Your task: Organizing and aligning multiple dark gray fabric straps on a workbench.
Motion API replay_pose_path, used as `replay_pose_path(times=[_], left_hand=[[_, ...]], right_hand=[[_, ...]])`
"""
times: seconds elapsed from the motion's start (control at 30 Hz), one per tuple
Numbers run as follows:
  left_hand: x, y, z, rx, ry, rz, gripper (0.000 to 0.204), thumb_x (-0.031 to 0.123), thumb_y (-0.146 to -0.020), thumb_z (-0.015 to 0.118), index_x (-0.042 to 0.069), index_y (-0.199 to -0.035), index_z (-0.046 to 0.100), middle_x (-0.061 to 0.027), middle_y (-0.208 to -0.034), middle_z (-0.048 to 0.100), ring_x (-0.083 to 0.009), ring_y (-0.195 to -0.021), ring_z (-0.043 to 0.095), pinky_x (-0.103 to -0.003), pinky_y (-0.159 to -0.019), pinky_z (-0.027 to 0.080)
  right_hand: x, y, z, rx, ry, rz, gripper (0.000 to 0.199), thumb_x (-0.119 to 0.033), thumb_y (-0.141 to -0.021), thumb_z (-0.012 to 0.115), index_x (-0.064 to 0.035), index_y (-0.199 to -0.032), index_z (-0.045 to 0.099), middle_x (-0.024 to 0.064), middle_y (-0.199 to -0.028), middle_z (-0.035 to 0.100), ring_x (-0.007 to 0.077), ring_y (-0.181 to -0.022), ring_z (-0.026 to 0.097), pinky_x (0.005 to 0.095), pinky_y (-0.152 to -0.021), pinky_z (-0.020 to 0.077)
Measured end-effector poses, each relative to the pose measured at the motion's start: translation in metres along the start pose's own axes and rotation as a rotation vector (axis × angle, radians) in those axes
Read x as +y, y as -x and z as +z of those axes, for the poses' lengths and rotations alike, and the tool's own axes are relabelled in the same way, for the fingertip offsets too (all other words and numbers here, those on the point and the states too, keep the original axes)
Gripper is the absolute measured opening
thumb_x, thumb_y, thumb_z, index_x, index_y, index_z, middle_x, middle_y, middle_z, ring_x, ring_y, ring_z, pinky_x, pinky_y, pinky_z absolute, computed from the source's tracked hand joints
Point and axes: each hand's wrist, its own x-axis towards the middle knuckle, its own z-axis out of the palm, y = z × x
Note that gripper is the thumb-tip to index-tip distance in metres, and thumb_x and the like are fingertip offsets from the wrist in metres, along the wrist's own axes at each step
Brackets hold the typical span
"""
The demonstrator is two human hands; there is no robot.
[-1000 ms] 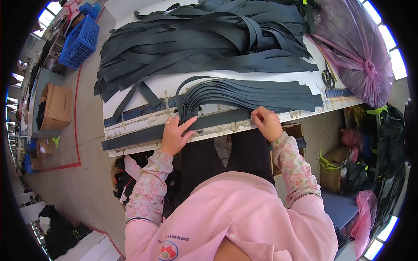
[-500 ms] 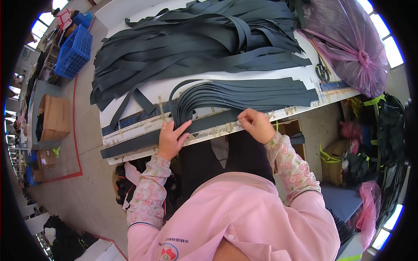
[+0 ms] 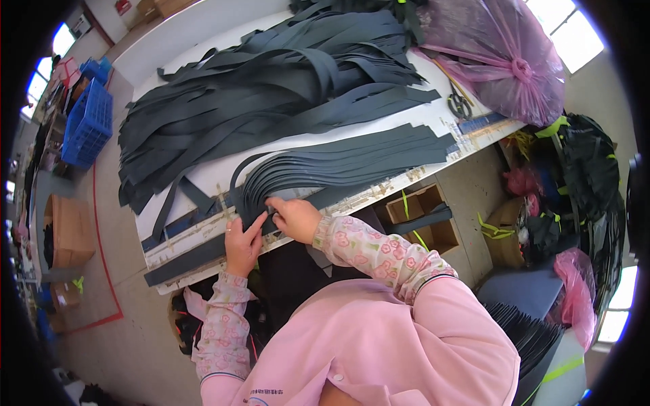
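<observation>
A fanned stack of dark grey fabric strips (image 3: 352,159) lies along the near edge of the white table (image 3: 203,176). My left hand (image 3: 242,245) rests flat on the stack's left end, fingers pressing down. My right hand (image 3: 292,218) sits right beside it, fingers pinching the ends of the strips. A far bigger heap of the same dark strips (image 3: 264,88) covers the back of the table. One long dark strip (image 3: 196,260) runs along the table's front edge under my hands.
Scissors (image 3: 460,105) lie at the table's right end by a tied pink plastic bag (image 3: 504,57). Blue crates (image 3: 88,122) and cardboard boxes (image 3: 68,230) stand on the floor at left. Boxes, bags and more dark strips (image 3: 535,338) crowd the right side.
My right hand has slid left along the stack until it meets my left hand at the strips' left end. The left hand has stayed in place.
</observation>
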Motion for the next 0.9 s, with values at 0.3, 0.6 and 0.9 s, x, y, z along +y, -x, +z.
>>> replay_pose_path(times=[0.3, 0.6, 0.9], left_hand=[[0.002, -0.009, 0.001, -0.013, 0.097, -0.039, 0.048, 0.011, -0.085, 0.066, 0.023, -0.131, 0.065, -0.0143, -0.084, 0.045, -0.0341, -0.076, 0.047, -0.043, -0.069, 0.041], [-0.001, -0.004, -0.003, 0.017, 0.125, -0.035, 0.051, 0.010, -0.083, 0.066, 0.023, -0.132, 0.065, -0.0132, -0.084, 0.044, -0.0321, -0.076, 0.048, -0.041, -0.072, 0.042], [0.003, -0.006, -0.003, -0.004, 0.122, -0.038, 0.052, 0.008, -0.082, 0.066, 0.024, -0.131, 0.066, -0.0130, -0.083, 0.044, -0.0322, -0.076, 0.048, -0.042, -0.073, 0.043]], right_hand=[[0.000, 0.013, 0.015, 0.009, -0.090, 0.021, 0.008, -0.012, -0.083, 0.068, -0.0082, -0.090, 0.067, 0.0086, -0.065, 0.064, 0.0303, -0.064, 0.064, 0.0413, -0.076, 0.0482], [-0.007, 0.012, 0.027, -0.013, 0.000, 0.030, 0.009, -0.013, -0.084, 0.067, -0.0083, -0.092, 0.066, 0.0071, -0.068, 0.066, 0.0299, -0.064, 0.063, 0.0399, -0.082, 0.0441], [0.023, 0.020, -0.010, -0.007, -0.233, 0.173, 0.013, -0.009, -0.087, 0.067, 0.0006, -0.096, 0.067, 0.0143, -0.075, 0.070, 0.0227, -0.064, 0.069, 0.0334, -0.059, 0.0526]])
